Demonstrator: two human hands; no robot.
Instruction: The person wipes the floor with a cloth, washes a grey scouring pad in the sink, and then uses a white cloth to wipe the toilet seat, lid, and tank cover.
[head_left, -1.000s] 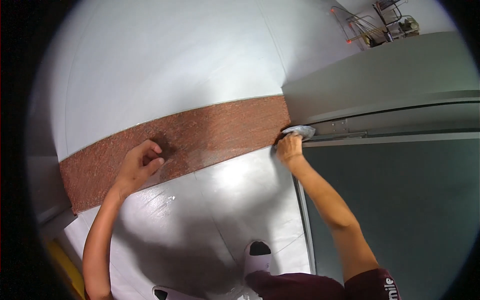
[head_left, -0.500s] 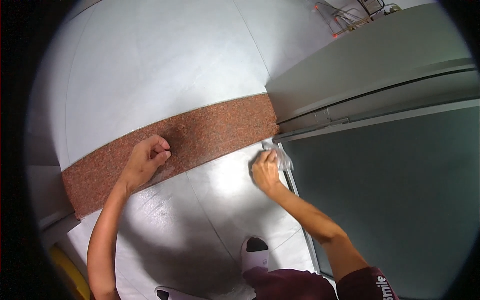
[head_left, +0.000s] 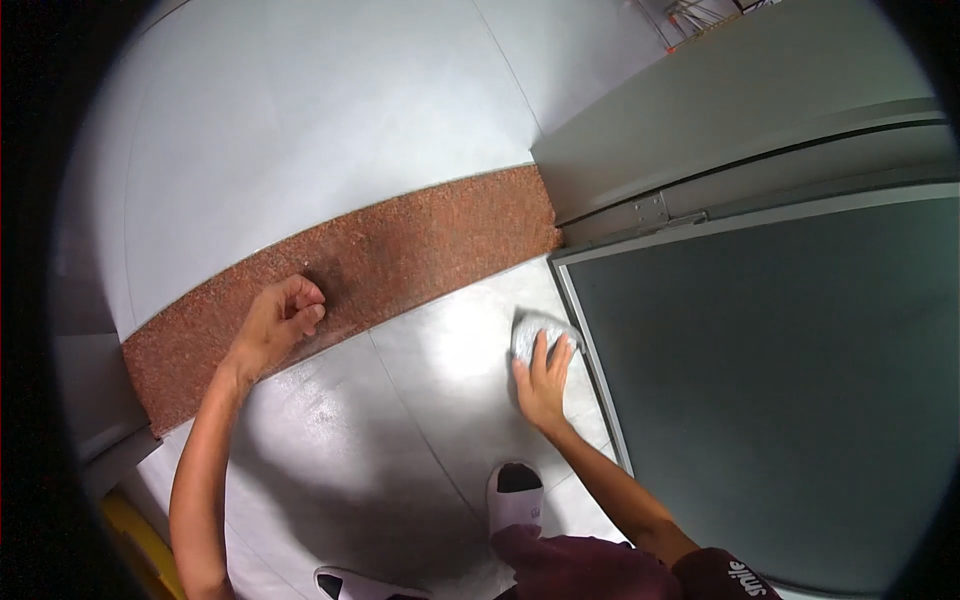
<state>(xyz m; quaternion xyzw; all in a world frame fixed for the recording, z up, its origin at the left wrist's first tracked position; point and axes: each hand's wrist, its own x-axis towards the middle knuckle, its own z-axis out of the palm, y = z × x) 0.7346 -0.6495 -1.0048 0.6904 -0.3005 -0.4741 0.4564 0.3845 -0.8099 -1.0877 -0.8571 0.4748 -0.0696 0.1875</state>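
My right hand [head_left: 544, 385] presses a crumpled grey cloth [head_left: 530, 328] onto the white floor tile [head_left: 450, 350], its fingers spread over the cloth's top. The cloth lies beside the pale metal edge of the dark door panel [head_left: 760, 370]. My left hand [head_left: 277, 322] hovers over the reddish-brown granite sill [head_left: 430, 235], fingers loosely curled in toward the thumb. Nothing shows between them. A shadow falls on the stone beside its fingertips.
Green-grey framing [head_left: 740, 110] with a metal hinge [head_left: 652, 208] stands on the right. White slippers [head_left: 516, 500] are on my feet below. A yellow object [head_left: 140, 540] is at the lower left. Wire racks [head_left: 700, 18] stand at the far right.
My right hand has drawn the cloth back from the sill's corner and flattened it on the tile. My left hand has shifted slightly left. The view has tilted a little.
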